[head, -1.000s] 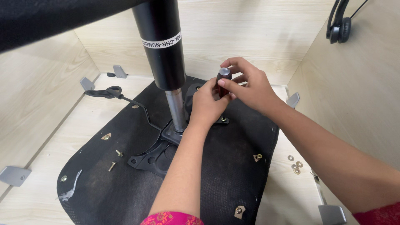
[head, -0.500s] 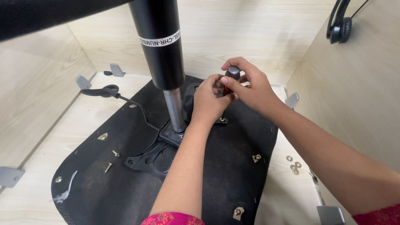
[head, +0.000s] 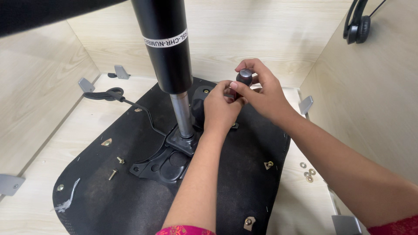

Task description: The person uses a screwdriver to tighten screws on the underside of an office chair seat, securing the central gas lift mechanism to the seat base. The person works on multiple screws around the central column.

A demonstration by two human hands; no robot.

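Observation:
An upturned black chair seat (head: 244, 187) lies on a pale wooden surface, with a black metal mechanism plate (head: 167, 163) and a gas-lift cylinder (head: 167, 48) standing up from it. My right hand (head: 261, 89) grips the dark handle of a screwdriver (head: 244, 77) held upright over the far side of the plate. My left hand (head: 220, 109) is closed around the tool's shaft just below the handle. The tip is hidden behind my left hand.
Two loose bolts (head: 116, 167) lie on the seat left of the plate. Washers (head: 307, 172) sit on the wood at right. A black lever handle (head: 104, 95) sticks out left. Wooden walls enclose the space, with metal brackets (head: 305, 104) and headphones (head: 359, 24) hanging on the right wall.
Both hands and the screwdriver shifted slightly right and my fingers changed their grip on the handle. The view moved a little; the seat has not moved.

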